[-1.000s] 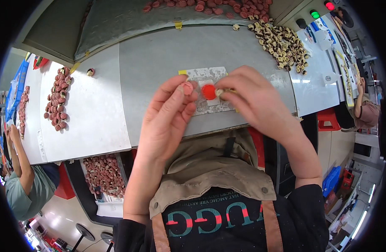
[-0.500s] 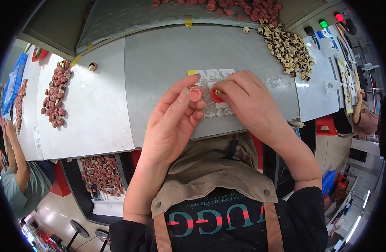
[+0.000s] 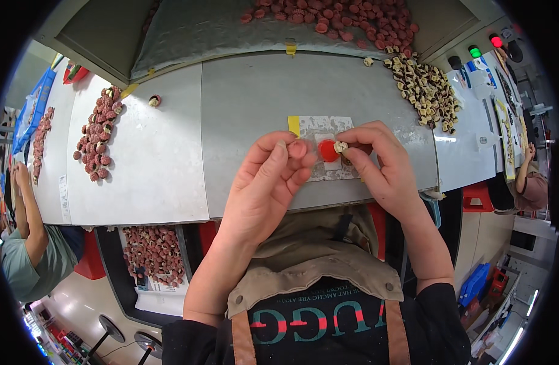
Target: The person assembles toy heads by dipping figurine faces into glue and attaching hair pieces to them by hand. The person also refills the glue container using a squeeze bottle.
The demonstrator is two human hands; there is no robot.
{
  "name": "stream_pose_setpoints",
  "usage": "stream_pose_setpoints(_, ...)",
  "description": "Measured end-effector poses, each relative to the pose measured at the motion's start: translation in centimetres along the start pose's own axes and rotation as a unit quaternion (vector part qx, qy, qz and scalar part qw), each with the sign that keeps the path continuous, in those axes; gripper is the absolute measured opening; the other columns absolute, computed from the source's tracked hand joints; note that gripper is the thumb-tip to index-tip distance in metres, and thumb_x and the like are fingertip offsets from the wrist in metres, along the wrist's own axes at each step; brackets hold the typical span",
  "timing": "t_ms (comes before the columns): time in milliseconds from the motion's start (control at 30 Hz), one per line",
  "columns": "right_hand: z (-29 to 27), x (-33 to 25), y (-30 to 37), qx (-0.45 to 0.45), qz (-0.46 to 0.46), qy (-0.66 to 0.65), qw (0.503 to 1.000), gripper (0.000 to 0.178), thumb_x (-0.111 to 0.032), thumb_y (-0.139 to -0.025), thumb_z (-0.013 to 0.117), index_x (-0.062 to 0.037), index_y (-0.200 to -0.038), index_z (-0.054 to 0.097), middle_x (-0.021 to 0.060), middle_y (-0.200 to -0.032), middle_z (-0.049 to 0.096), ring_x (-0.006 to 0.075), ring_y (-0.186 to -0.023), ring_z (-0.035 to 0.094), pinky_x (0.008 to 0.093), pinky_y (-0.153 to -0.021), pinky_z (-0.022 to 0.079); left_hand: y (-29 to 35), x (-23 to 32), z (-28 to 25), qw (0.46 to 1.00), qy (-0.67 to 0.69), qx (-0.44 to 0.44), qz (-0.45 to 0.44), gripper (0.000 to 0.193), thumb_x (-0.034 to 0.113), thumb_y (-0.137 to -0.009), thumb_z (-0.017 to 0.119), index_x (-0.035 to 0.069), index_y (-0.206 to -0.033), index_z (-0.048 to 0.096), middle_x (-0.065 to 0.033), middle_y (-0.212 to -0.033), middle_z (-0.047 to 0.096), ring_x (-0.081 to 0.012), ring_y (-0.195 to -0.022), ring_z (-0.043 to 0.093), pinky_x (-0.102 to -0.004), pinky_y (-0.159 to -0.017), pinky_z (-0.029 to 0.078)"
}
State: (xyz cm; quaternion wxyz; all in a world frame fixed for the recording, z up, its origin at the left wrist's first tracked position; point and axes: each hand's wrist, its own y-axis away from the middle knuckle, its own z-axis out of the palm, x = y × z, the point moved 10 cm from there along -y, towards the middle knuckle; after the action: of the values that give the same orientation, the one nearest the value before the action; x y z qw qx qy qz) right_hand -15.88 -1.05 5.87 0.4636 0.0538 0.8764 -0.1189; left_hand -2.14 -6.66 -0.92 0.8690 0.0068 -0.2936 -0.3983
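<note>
Your left hand [image 3: 261, 185] pinches a small, round, pink cup-shaped piece [image 3: 297, 149] between thumb and fingertips, beside a glossy red disc [image 3: 327, 151] on a mottled white rectangular plate [image 3: 322, 123] near the front edge of the grey counter [image 3: 249, 91]. Your right hand [image 3: 386, 170] grips a small, knobbly cream piece [image 3: 340, 147] at the disc's right rim; contact cannot be told. Fingertip grips probably suit such small pieces, leaving their faces exposed; the heap of cream-and-brown pieces [image 3: 422, 88] toward the counter's far right corner presumably lies within right-hand reach. Compared with half a second earlier, your right fingertips cover less of the disc, and the cream piece shows more clearly.
</note>
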Motion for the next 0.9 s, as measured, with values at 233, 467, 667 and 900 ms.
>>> stream_pose_setpoints(233,0.1,-3.9,-0.6,0.029,-0.095,-0.072,0.992,0.019,0.0,-0.089,0.058,0.0001,-0.107,0.06,0.0099,-0.099,0.058,0.0176,-0.087,0.056,0.0277,-0.077,0.047,-0.1,-0.2,0.9,0.998,-0.003,-0.055,-0.009,0.026,0.015,-0.099,0.052,0.006,-0.124,0.053,-0.0043,-0.109,0.062,-0.0127,-0.102,0.06,-0.0262,-0.089,0.048)
stream_pose_setpoints(467,1.2,-5.4,-0.5,0.057,-0.194,0.051,0.978,0.021,0.0,-0.085,0.064,-0.0021,-0.106,0.062,0.0103,-0.097,0.06,0.0221,-0.084,0.06,0.0301,-0.07,0.051,0.1,-0.3,1.4,0.998,-0.047,-0.022,-0.025,0.024,0.015,-0.098,0.055,0.004,-0.119,0.055,-0.0049,-0.111,0.061,-0.0131,-0.103,0.059,-0.0267,-0.091,0.047)
stream_pose_setpoints(667,1.3,-5.2,-0.5,0.088,-0.183,0.057,0.977,0.022,0.001,-0.084,0.065,-0.0025,-0.105,0.061,0.0096,-0.096,0.06,0.0221,-0.085,0.06,0.0287,-0.07,0.052,0.0,0.0,0.9,0.998,-0.055,-0.02,0.035,0.022,0.011,-0.095,0.058,0.002,-0.116,0.056,-0.0059,-0.112,0.061,-0.0131,-0.103,0.058,-0.0275,-0.094,0.047)
stream_pose_setpoints(900,1.4,-4.4,0.2,0.117,-0.153,0.03,0.981,0.02,0.001,-0.085,0.065,-0.0023,-0.104,0.061,0.0103,-0.097,0.06,0.022,-0.084,0.06,0.0285,-0.07,0.051,0.6,1.0,1.5,0.975,-0.15,0.0,0.163,0.02,0.003,-0.093,0.06,0.001,-0.113,0.057,-0.0082,-0.113,0.061,-0.0135,-0.105,0.058,-0.0287,-0.093,0.047)
